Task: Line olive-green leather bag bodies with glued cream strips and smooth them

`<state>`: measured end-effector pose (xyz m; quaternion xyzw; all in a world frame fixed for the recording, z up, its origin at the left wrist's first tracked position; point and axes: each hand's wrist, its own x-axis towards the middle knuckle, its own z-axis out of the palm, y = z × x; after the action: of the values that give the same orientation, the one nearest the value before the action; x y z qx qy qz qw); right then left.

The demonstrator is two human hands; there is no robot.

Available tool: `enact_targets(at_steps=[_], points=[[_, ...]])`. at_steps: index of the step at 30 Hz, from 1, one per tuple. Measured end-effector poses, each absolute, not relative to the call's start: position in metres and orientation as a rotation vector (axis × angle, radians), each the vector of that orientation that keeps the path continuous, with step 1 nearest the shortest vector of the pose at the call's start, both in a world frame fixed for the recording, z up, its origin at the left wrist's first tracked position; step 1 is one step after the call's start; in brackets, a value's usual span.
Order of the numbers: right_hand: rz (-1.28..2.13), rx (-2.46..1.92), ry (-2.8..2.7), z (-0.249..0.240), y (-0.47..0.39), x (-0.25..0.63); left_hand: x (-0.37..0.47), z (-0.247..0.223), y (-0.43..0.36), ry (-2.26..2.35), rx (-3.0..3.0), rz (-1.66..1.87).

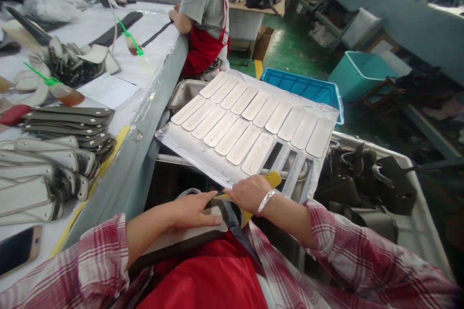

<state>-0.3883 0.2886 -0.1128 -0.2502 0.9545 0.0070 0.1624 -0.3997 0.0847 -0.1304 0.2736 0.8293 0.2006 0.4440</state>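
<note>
My left hand [195,210] lies flat with its fingers stretched out, pressing on a pale panel with a dark edge [170,240] on my lap. Close beside it, my right hand [250,193] is closed around a flat yellow piece [274,179]; its exact kind is unclear. Part of that yellow piece shows below the wrist, and a thin tip points towards my left fingers. Just beyond my hands, a tilted white board [206,157] carries two rows of pale rounded strips [232,130]. Some slots at its near right corner hold no strip.
On the left table are stacked pale panels [27,198], dark strips [68,120], green-tipped glue bottles [65,92] and a phone [20,251]. At right stands a metal bin [426,222] of dark pieces. A blue crate [304,84] and a co-worker in a red apron [206,48] are beyond.
</note>
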Motion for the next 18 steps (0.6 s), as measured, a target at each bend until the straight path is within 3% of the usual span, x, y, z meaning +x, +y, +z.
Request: enact_targets(at_steps=[9,18], points=[[0.131,-0.851,2.725,-0.121,0.295,-0.384,-0.412,-0.14,0.081,1.888,0.751,0.657],[0.106,-0.643,2.524,-0.111,0.283,-0.385,-0.42,-0.149,0.094,1.746,0.827,0.783]])
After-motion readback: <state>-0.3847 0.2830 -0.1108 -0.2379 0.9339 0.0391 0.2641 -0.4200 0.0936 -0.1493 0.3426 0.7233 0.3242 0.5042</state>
